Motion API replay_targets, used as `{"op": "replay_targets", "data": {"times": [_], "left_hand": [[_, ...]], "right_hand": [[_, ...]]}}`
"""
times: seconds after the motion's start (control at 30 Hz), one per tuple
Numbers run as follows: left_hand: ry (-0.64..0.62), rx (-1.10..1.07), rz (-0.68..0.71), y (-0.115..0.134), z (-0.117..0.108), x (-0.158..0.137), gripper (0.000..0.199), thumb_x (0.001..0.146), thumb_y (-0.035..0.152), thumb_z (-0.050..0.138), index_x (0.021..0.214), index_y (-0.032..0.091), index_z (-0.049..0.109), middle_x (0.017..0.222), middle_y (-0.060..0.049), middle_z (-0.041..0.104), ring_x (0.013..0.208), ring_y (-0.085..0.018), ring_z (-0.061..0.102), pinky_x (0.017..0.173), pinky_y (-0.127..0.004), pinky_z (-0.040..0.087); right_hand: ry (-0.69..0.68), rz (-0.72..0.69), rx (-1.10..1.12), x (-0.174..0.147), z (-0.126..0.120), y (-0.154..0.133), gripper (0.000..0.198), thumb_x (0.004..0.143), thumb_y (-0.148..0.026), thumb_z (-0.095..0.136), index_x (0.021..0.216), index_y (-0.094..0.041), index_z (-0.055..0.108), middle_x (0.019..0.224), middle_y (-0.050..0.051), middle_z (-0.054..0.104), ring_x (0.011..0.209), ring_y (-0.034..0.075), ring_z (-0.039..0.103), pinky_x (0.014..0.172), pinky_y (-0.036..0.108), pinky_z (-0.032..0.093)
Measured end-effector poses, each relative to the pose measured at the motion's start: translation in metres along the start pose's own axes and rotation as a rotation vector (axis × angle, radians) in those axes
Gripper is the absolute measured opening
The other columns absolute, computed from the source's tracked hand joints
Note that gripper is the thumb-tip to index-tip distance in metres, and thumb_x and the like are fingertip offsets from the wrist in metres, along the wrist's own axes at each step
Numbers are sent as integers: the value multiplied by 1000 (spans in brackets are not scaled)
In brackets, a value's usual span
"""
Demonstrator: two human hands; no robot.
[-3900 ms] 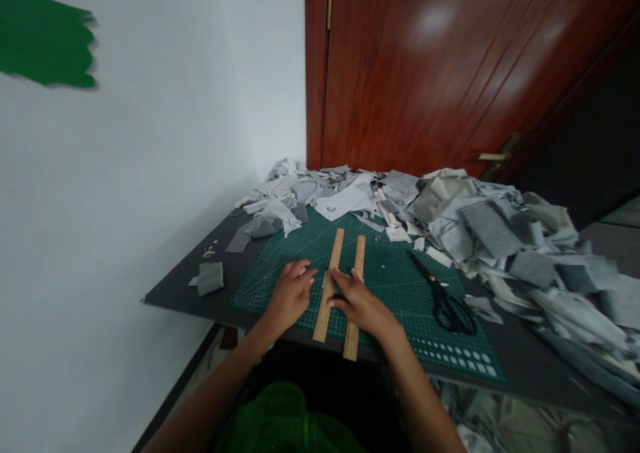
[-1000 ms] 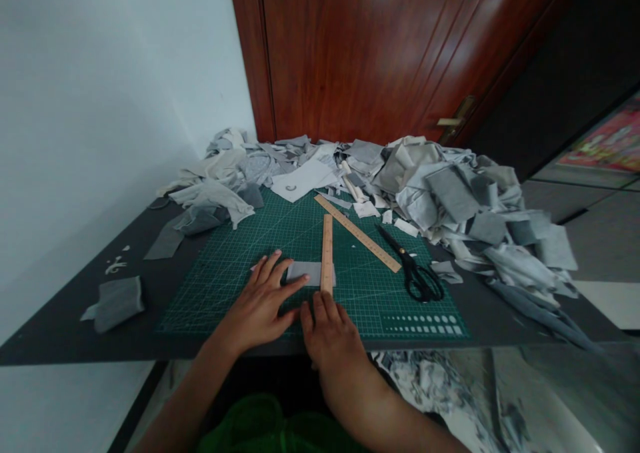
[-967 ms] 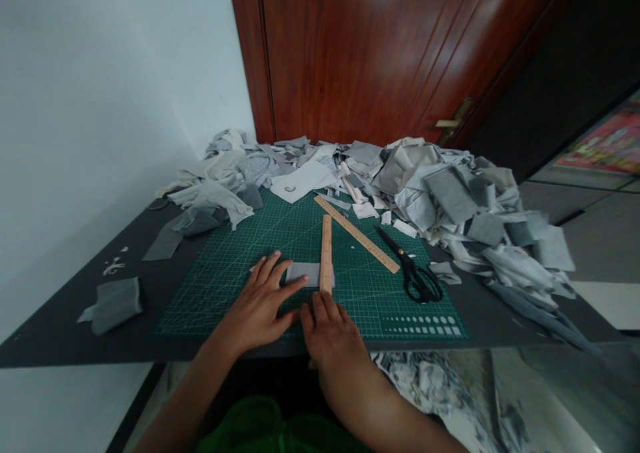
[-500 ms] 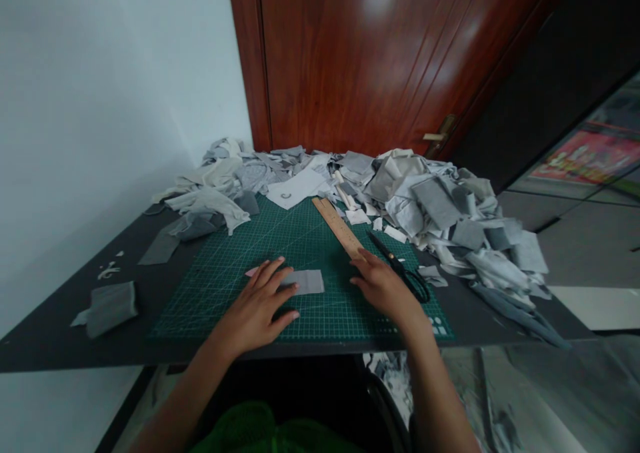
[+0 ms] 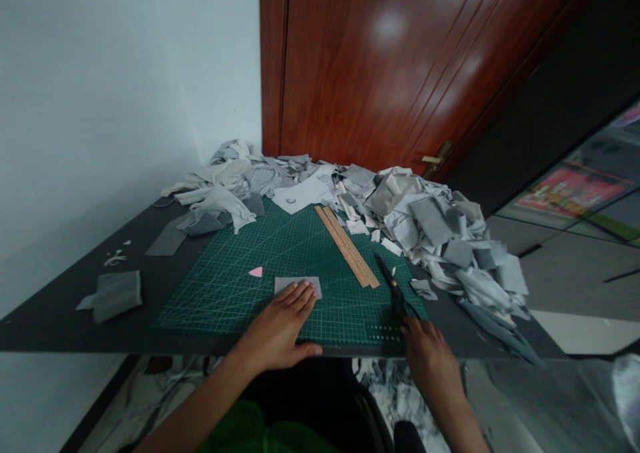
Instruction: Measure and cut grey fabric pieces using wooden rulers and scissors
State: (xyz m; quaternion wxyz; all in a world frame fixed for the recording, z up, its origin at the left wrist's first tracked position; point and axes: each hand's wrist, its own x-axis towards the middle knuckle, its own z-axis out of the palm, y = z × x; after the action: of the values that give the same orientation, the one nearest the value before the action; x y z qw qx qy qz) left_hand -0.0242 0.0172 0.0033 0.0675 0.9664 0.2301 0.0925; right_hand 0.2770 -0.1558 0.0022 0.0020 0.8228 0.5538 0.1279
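My left hand lies flat with its fingers stretched over a small grey fabric rectangle on the green cutting mat. A pink rounded triangle, perhaps chalk, lies just left of the fabric. My right hand is at the mat's front right corner, its fingers closed on the handles of black scissors. The blades point away from me and are close together. Two wooden rulers lie side by side on the mat, left of the scissors.
Heaped grey and white fabric scraps line the table's back and right side. Another heap is at the back left. A folded grey cloth lies on the left of the dark table. A wooden door stands behind.
My right hand has left the rulers and come back to the scissors, which have shifted toward me. My left hand has moved right onto the fabric, uncovering the pink piece.
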Motion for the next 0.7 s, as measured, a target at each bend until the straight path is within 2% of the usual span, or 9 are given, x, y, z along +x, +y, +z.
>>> {"op": "replay_targets", "data": {"times": [0.07, 0.13, 0.23, 0.33, 0.43, 0.53, 0.63, 0.7], "left_hand": [[-9, -1, 19, 0, 0, -1, 94, 90, 75, 51, 156, 9, 38, 165, -19, 32, 154, -33, 28, 127, -46, 22], [3, 9, 39, 2, -1, -2, 87, 93, 69, 52, 156, 12, 39, 165, -18, 32, 154, -32, 28, 126, -47, 23], [58, 26, 60, 8, 0, -3, 77, 94, 57, 59, 155, 14, 40, 164, -16, 36, 155, -33, 27, 125, -49, 25], [100, 18, 103, 16, 2, -4, 71, 96, 48, 61, 155, 16, 39, 161, -13, 43, 152, -32, 32, 124, -49, 28], [150, 8, 123, 19, 4, -6, 67, 100, 44, 57, 159, 21, 33, 164, -11, 39, 151, -28, 35, 121, -46, 32], [201, 26, 48, 18, 5, -7, 74, 100, 52, 54, 161, 20, 27, 167, -14, 31, 153, -30, 30, 120, -49, 32], [151, 47, 56, 15, 7, -5, 81, 95, 65, 54, 155, 13, 39, 161, -20, 40, 151, -35, 34, 122, -51, 30], [123, 58, 79, 14, 9, -4, 81, 94, 67, 54, 150, 9, 46, 157, -22, 45, 149, -35, 38, 122, -50, 29]], "right_hand": [[-34, 19, 78, -18, -3, 3, 24, 105, -21, 42, 96, -20, 64, 86, 8, 71, 77, 25, 71, 66, 33, 48], [-57, 59, 105, -31, -9, 1, 24, 105, -27, 43, 90, -21, 61, 83, 7, 70, 71, 24, 72, 60, 32, 46], [-44, 101, 68, -36, -16, -8, 21, 104, -31, 46, 109, -19, 62, 89, 12, 74, 68, 28, 73, 55, 33, 45], [-3, 116, 132, -28, -17, -9, 34, 100, -29, 47, 130, -16, 56, 96, 17, 75, 69, 31, 74, 57, 36, 47], [22, 153, 498, -22, -13, 1, 46, 93, -40, 54, 130, -13, 53, 82, 12, 73, 69, 30, 72, 61, 38, 50], [-25, 346, 1035, -35, -12, 7, 66, 85, -60, 61, 131, -14, 50, 66, 1, 67, 51, 25, 63, 53, 36, 48], [-133, 514, 1490, -67, -12, -4, 69, 81, -66, 70, 127, -16, 57, 60, -3, 62, 51, 19, 59, 53, 31, 47], [-258, 537, 1685, -92, -10, -18, 63, 82, -73, 67, 109, -15, 67, 53, -4, 56, 47, 16, 55, 51, 28, 44]]}}
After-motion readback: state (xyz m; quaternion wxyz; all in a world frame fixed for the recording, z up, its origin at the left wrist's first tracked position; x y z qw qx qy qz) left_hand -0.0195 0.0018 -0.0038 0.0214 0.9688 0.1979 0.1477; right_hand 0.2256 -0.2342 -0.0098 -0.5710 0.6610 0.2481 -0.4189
